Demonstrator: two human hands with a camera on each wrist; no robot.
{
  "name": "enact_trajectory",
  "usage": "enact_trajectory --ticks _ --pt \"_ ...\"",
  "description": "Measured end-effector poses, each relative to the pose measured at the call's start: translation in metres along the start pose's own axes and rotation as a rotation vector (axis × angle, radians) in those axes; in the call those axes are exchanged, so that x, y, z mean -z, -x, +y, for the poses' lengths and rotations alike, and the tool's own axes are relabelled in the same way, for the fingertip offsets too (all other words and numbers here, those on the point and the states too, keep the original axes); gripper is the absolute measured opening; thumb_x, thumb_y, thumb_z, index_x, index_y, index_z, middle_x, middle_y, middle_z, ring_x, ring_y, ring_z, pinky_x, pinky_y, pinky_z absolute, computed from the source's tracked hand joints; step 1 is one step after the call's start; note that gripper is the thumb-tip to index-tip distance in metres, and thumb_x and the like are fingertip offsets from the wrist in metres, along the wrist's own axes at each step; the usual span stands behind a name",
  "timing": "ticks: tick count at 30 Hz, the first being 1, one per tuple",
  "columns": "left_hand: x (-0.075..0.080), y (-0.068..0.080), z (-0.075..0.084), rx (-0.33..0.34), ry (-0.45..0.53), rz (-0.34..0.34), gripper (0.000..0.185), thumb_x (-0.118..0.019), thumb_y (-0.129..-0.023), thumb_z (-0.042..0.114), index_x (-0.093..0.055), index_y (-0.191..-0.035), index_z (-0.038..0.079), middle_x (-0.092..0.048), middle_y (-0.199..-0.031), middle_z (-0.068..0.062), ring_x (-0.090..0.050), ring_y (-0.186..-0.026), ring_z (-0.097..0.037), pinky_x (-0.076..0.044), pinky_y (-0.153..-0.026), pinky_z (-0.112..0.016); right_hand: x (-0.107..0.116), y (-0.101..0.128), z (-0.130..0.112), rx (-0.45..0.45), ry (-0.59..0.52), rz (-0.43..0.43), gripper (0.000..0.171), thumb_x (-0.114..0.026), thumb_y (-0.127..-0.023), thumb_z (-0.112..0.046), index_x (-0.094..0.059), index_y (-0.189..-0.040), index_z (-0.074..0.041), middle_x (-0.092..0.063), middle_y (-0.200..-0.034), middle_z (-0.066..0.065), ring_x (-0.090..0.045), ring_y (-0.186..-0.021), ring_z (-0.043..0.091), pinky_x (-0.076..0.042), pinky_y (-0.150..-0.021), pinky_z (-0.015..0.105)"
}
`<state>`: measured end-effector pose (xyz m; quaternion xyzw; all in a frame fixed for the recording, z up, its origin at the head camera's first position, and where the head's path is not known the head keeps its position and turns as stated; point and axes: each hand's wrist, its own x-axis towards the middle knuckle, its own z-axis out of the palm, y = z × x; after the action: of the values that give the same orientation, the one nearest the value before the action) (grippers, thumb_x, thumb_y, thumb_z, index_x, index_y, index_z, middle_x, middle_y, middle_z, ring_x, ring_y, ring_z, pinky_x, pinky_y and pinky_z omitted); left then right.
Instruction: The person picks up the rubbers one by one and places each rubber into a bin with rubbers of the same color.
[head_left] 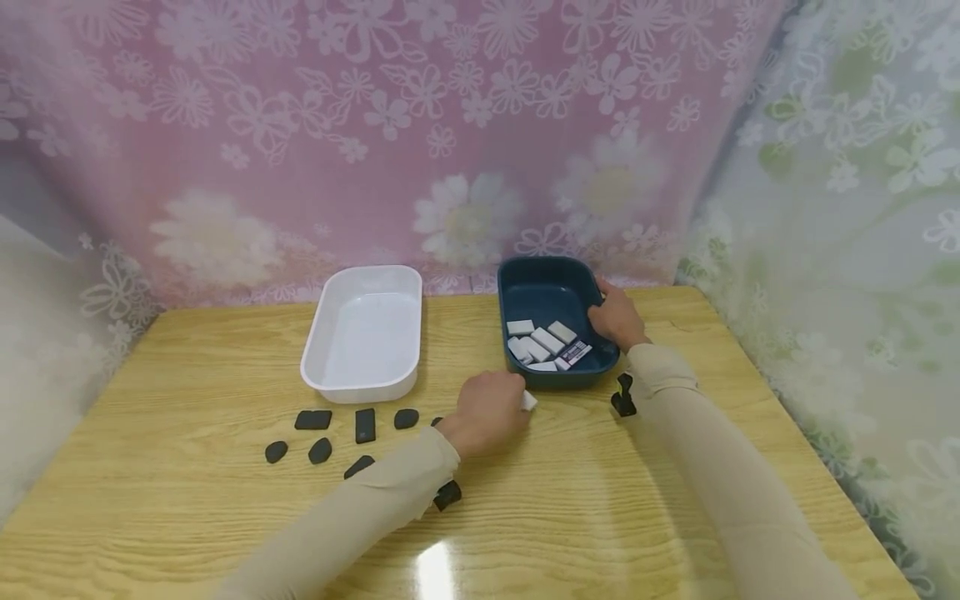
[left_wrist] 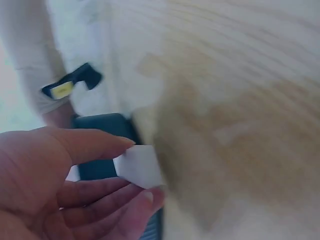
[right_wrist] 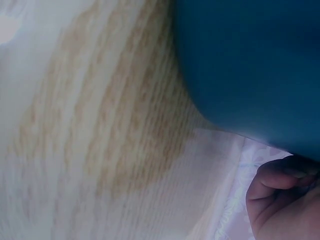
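Note:
My left hand pinches a small white eraser just in front of the dark blue tray; in the left wrist view the white eraser sits between thumb and fingers. My right hand grips the blue tray's right rim, and the right wrist view shows the tray's wall with curled fingers at its edge. Several white erasers lie inside the blue tray. An empty white tray stands to its left.
Several black erasers lie scattered on the wooden table in front of the white tray, one under my left forearm. A black clip-like piece sits by my right wrist. Floral curtains hang behind and at the right.

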<state>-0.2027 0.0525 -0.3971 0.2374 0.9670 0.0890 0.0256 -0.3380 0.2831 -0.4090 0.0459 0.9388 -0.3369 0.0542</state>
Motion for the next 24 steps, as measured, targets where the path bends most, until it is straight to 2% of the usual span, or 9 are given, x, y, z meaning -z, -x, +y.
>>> enact_trajectory --ticks 4,9,13,16,20,24 --pt "0.025 0.003 -0.004 -0.036 0.018 -0.021 0.019 -0.071 -0.083 0.029 -0.062 -0.076 0.013 -0.055 -0.068 0.003 -0.053 -0.058 -0.015 -0.042 -0.047 -0.031 0.000 0.000 0.001 0.008 -0.009 0.003 0.065 -0.040 -0.093 -0.011 -0.016 -0.153 -0.010 -0.023 -0.153 0.020 -0.027 -0.135 0.042 -0.026 -0.103 0.060" --pt "0.056 -0.006 -0.010 -0.094 -0.060 0.043 0.017 -0.072 -0.082 0.028 -0.062 -0.078 0.014 -0.058 -0.070 0.002 -0.055 -0.060 -0.015 -0.044 -0.047 -0.032 -0.001 -0.002 0.002 0.008 -0.002 0.009 0.065 -0.040 -0.092 -0.011 -0.016 -0.153 -0.011 -0.023 -0.153 0.020 -0.029 -0.134 0.042 -0.030 -0.102 0.059" --pt "0.071 -0.030 -0.012 -0.106 -0.130 0.086 0.014 -0.069 -0.086 0.027 -0.063 -0.083 0.014 -0.061 -0.077 0.000 -0.059 -0.065 -0.017 -0.048 -0.050 -0.036 0.003 -0.003 0.005 -0.003 0.011 0.014 0.066 -0.040 -0.092 -0.012 -0.016 -0.153 -0.012 -0.024 -0.153 0.019 -0.032 -0.133 0.042 -0.032 -0.100 0.058" --pt "0.076 -0.053 -0.015 -0.114 -0.119 0.099 0.011 -0.064 -0.090 0.024 -0.065 -0.087 0.013 -0.063 -0.083 -0.001 -0.060 -0.070 -0.017 -0.049 -0.054 -0.036 0.005 -0.002 0.004 -0.001 0.004 0.020 0.066 -0.041 -0.092 -0.011 -0.017 -0.153 -0.012 -0.025 -0.153 0.019 -0.035 -0.131 0.041 -0.033 -0.100 0.057" --pt "0.074 -0.085 -0.022 -0.136 -0.097 0.121 0.013 -0.059 -0.094 0.022 -0.067 -0.097 0.013 -0.064 -0.091 -0.002 -0.061 -0.076 -0.018 -0.051 -0.061 -0.035 0.004 -0.001 0.002 -0.002 0.001 0.024 0.065 -0.041 -0.092 -0.009 -0.018 -0.153 -0.012 -0.025 -0.153 0.018 -0.046 -0.121 0.040 -0.037 -0.096 0.053" --pt "0.067 -0.110 -0.027 -0.112 -0.064 0.111 0.017 -0.055 -0.097 0.022 -0.067 -0.104 0.012 -0.064 -0.098 -0.003 -0.061 -0.081 -0.020 -0.051 -0.068 -0.035 0.001 -0.001 0.001 0.008 0.023 0.025 0.065 -0.041 -0.091 -0.010 -0.019 -0.153 -0.011 -0.024 -0.153 0.016 -0.044 -0.123 0.037 -0.039 -0.094 0.049"
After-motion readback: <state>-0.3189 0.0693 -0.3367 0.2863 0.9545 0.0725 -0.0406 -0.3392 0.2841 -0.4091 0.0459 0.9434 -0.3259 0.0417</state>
